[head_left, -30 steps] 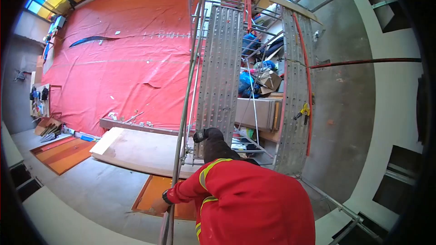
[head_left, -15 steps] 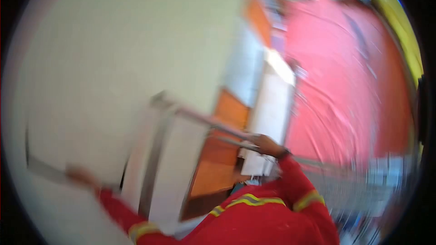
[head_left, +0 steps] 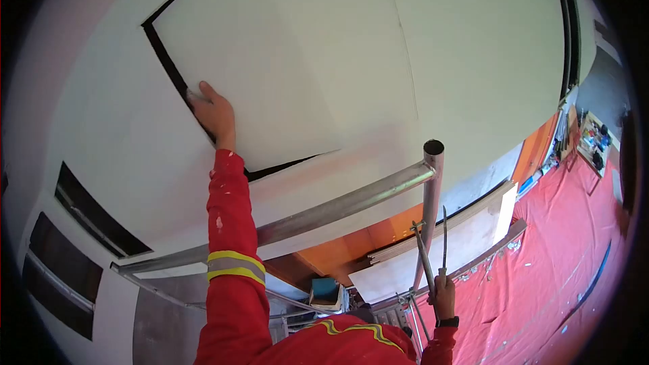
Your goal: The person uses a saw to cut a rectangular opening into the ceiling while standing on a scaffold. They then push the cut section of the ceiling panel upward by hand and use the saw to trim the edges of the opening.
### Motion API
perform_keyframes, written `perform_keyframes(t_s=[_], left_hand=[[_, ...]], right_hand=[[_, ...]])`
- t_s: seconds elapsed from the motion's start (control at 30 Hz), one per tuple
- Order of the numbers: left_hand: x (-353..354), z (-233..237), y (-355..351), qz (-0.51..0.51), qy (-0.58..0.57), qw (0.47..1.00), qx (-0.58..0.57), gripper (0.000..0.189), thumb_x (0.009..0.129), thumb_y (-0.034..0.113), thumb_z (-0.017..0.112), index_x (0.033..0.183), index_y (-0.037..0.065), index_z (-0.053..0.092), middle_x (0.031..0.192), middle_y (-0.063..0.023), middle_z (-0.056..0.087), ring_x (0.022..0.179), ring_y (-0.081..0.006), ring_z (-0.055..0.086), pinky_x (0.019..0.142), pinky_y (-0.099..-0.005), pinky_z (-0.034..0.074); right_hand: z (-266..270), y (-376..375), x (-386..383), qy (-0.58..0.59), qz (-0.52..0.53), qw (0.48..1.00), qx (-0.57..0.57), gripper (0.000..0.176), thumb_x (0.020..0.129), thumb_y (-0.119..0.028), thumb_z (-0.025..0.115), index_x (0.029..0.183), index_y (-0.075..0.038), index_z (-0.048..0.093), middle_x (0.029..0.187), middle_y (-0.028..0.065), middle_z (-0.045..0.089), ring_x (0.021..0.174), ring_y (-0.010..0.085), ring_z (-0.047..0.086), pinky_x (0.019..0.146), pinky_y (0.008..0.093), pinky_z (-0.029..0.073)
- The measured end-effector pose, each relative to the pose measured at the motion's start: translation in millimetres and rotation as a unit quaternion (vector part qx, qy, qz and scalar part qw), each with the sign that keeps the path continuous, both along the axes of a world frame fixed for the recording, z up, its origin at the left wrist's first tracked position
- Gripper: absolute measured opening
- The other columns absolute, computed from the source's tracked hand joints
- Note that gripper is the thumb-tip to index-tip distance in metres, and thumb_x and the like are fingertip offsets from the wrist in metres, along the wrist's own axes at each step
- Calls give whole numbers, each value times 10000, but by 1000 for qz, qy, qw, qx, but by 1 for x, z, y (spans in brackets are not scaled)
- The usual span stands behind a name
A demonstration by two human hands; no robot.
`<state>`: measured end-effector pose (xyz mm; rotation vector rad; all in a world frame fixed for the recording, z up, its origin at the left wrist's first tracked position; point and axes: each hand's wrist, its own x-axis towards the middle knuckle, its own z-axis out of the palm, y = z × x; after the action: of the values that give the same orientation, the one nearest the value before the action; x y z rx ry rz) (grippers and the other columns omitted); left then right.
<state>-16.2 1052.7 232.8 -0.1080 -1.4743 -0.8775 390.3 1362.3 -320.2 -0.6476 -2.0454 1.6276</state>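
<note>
Overhead, a pale board panel (head_left: 270, 67) has a dark cut gap (head_left: 167, 57) along its left side and parts of its other edges. My left hand (head_left: 215, 116) grips the panel's left edge. Its fingers reach into the gap and are partly hidden; the thumb lies on the panel's face. Low on the right, my right hand (head_left: 443, 297) is closed around the handle of a drywall saw (head_left: 444, 247), its thin blade pointing up. That hand is right beside a slanting scaffold brace (head_left: 423, 257).
A metal scaffold rail (head_left: 338, 201) crosses below the panel to an upright post (head_left: 433, 189). Dark rectangular openings (head_left: 98, 209) lie at left. Below are a pink floor sheet (head_left: 527, 263), white boards (head_left: 433, 260) and a table with items (head_left: 595, 142).
The view has swung up and steadied from blur. My left hand has come to the panel's cut edge; my right hand has left the rail and now shows the saw beside the post.
</note>
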Motion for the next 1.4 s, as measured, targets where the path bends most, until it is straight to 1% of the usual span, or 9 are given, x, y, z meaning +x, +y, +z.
perform_keyframes(t_s=[0.07,0.13,0.27,0.57,0.63,0.7,0.77,0.87,1.4], left_hand=[[-3,-2,-7,38,20,999,-28,620,1015,365,437,1309,-181,423,1317,-382,490,1226,-476,496,1059,-450,377],[12,-1,-5,6,-8,1000,-20,612,1016,352,435,1316,-181,414,1325,-386,480,1238,-477,482,1071,-448,363],[15,-5,-2,-28,-6,999,-31,594,1017,326,424,1327,-180,393,1317,-390,481,1236,-482,478,1066,-455,365],[10,-7,2,11,32,999,-25,580,1022,326,391,1301,-182,407,1211,-381,551,1136,-491,544,994,-479,415],[19,-3,8,-6,19,1000,-4,579,1024,339,383,1275,-181,429,1171,-378,573,1093,-494,564,961,-484,431],[16,0,9,-11,8,1000,14,577,1026,351,377,1238,-180,457,1131,-375,593,1058,-496,579,930,-486,444],[7,2,7,-4,-3,1000,28,576,1028,362,372,1190,-178,490,1092,-370,609,1031,-499,589,903,-484,455],[2,6,9,-53,-40,996,58,573,1028,371,375,1121,-173,527,1060,-374,614,1017,-508,585,900,-484,453],[-1,1,-6,-20,-18,1000,10,541,1032,378,390,924,-132,535,907,-310,617,867,-433,600,819,-461,449]], right_hand=[[-13,4,-5,12,2,1000,8,329,996,-328,502,906,-12,510,549,31,458,388,139,474,343,269,400],[9,1,0,3,1,991,-136,314,998,-296,492,901,2,510,597,49,464,393,145,469,342,276,403],[60,-6,4,-16,14,988,-150,255,990,-201,472,928,44,500,781,109,448,448,151,511,343,292,421],[46,-7,-1,-16,-24,980,-199,297,1003,-293,475,849,-39,469,523,15,431,362,119,448,326,261,380],[-4,-1,-2,36,-12,999,-29,299,1003,-289,473,847,-34,465,533,21,434,363,121,456,323,263,381],[-1,0,-5,40,-13,998,-40,312,997,-293,485,846,-20,474,558,31,444,374,123,453,325,277,362],[70,-10,0,-8,-26,972,-232,336,985,-303,509,845,2,496,596,47,462,397,125,441,332,302,324],[63,-12,-6,-14,-43,981,-190,327,997,-307,494,825,-28,495,552,23,447,367,115,424,327,282,341],[64,-10,0,-3,-21,979,-203,344,1029,-355,453,839,-68,454,538,12,429,361,107,430,322,262,373]])
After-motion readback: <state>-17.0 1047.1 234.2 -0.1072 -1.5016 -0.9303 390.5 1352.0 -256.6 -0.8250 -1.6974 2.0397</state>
